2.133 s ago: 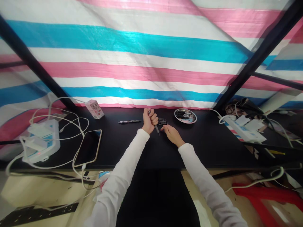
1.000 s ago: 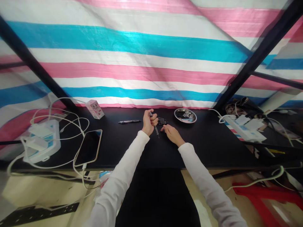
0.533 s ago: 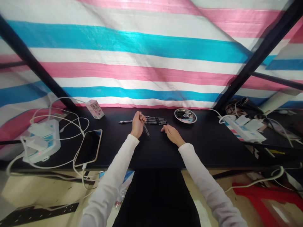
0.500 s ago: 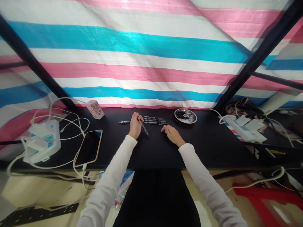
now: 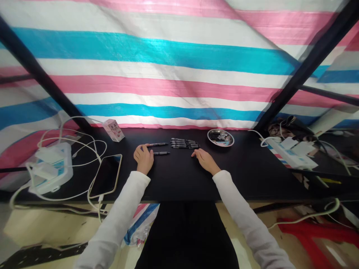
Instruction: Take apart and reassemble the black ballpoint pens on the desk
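Note:
My left hand (image 5: 144,157) rests on the black table (image 5: 179,179), fingers loosely curled and holding nothing. A black pen (image 5: 162,153) lies flat just right of it, its left end at my fingertips. A second black pen (image 5: 157,144) lies slightly farther back. Several black pens (image 5: 185,143) lie side by side in a row near the table's back middle. My right hand (image 5: 203,159) lies palm down on the table, fingers relaxed and apart, just in front of that row and touching none of them.
A round metal dish (image 5: 220,138) sits at the back right of the pens. A phone (image 5: 106,175) on a white cable, a white power strip (image 5: 52,168) and a small carton (image 5: 113,129) lie left. Another power strip (image 5: 288,155) lies right. A striped tarp hangs behind.
My left hand carried the pen from the middle to the left, laid it flat on the table in front of the single pen and let go. My right hand stayed put.

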Demonstrator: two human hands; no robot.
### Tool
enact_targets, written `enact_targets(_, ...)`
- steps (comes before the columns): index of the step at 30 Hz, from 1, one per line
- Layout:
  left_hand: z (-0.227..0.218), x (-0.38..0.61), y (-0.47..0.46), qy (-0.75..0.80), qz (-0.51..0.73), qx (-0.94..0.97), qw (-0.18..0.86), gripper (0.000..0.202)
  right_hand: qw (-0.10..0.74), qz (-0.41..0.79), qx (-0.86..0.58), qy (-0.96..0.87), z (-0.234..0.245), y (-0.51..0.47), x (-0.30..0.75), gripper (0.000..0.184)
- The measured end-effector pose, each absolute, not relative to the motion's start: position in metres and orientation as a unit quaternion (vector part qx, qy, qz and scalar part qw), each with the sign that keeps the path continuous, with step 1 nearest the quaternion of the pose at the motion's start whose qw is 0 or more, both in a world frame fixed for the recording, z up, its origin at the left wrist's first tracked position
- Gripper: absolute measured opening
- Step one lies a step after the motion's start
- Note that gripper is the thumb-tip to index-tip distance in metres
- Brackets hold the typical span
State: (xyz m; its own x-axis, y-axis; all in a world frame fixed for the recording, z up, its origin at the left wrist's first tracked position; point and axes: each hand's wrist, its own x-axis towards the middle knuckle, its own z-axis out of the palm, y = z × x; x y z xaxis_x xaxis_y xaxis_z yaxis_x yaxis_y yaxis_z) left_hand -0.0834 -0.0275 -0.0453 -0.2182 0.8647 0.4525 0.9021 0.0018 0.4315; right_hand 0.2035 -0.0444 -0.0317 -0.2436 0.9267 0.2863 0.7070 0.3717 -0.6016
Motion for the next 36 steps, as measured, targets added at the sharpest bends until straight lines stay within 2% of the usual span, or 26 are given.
enact_targets(6,-0.036,-0.079,-0.031,-0.547,-0.202,-0.812,0.028,0.021,0.318,0.177,-0.522,-0.771,-0.034,-0.044,0.204,0.048)
enact_targets(15,-0.033,-0.081,0.009,-0.567,-0.210,-0.796,0.037,0.021,0.322,0.186,-0.518,-0.770,-0.036,-0.042,0.206,0.047)
enact_targets(21,-0.034,-0.078,0.020,-0.620,-0.195,-0.759,0.038,0.039,0.326,0.196,-0.520,-0.764,-0.035,-0.041,0.206,0.045)
enact_targets(31,-0.039,-0.094,0.045,-0.593,-0.206,-0.775,-0.072,0.027,0.340,0.208,-0.528,-0.749,-0.037,-0.038,0.206,0.051)
enact_targets(34,-0.026,-0.090,0.039,-0.601,-0.213,-0.766,-0.081,0.030,0.344,0.208,-0.528,-0.748,-0.038,-0.037,0.206,0.051)
enact_targets(36,-0.007,-0.087,0.032,-0.590,-0.268,-0.757,-0.083,0.033,0.344,0.207,-0.529,-0.748,-0.039,-0.037,0.207,0.051)
